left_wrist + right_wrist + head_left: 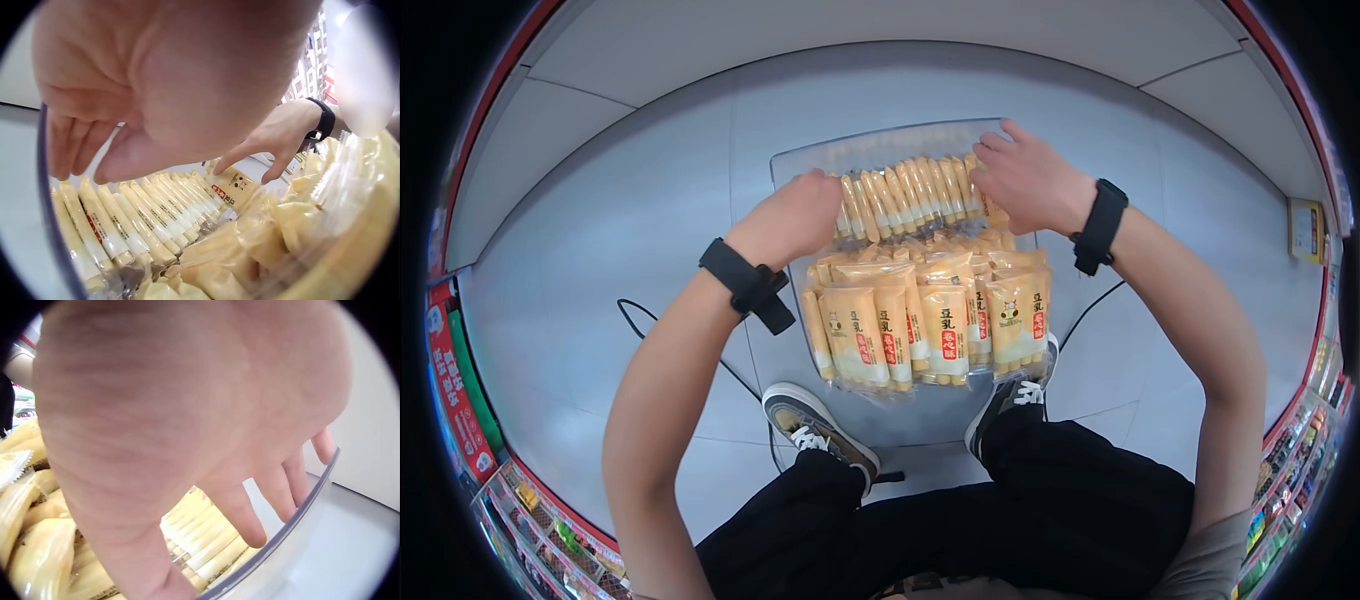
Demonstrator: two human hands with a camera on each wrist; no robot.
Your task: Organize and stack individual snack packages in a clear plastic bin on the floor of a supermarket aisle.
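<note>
Left hand (169, 81) and right hand (200, 425), both open with fingers loosely extended, flank a row of wrapped sticks (915, 198) inside a clear bin (800, 162), beside more packets (945, 315). Light, matched pressure from both ends should keep the row aligned without crushing.

So my sneakers (805, 410) are planted on pale floor tiles (660, 250), with a thin black cable (622, 303) curving out past the left one. Shelves of packets (1295, 470) both sides, plus a red sign (455, 385) far left.
</note>
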